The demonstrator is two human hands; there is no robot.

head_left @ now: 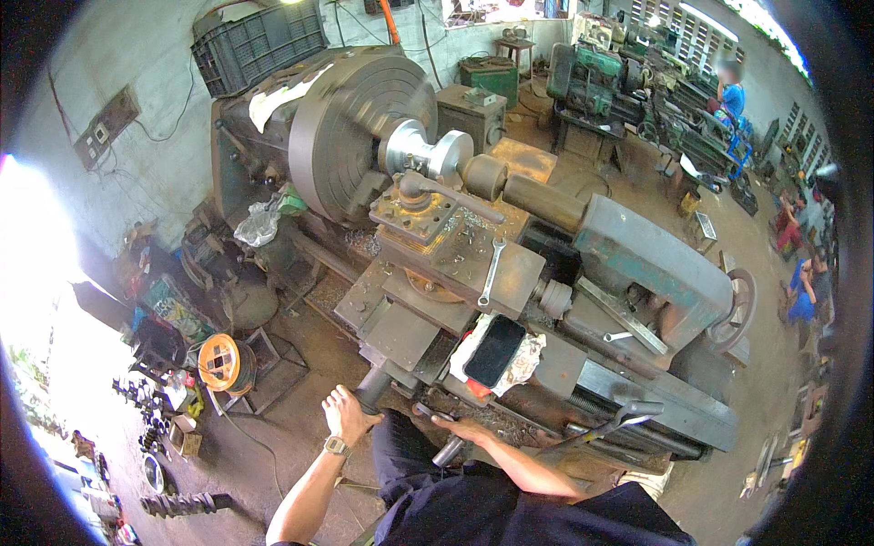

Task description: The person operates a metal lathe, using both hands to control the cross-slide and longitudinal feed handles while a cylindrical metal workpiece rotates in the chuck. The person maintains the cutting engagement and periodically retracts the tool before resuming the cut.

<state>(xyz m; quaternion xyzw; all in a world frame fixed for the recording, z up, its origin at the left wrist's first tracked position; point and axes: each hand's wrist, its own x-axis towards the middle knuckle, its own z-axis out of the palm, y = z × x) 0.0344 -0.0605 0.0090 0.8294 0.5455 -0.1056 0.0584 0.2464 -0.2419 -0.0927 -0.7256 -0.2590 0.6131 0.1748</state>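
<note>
Left hand (346,411) wraps lathe crank handle (373,387); right hand (460,428) grips lever (448,449).

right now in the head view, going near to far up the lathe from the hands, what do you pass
left hand and right hand on the handles → phone on a rag → spanner → shiny metal workpiece → big round chuck plate → dark crate

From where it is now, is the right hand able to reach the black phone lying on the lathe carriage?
Probably yes. The right hand rests on a handle just below the phone, which lies face up on a cloth, and nothing stands between them.
</note>
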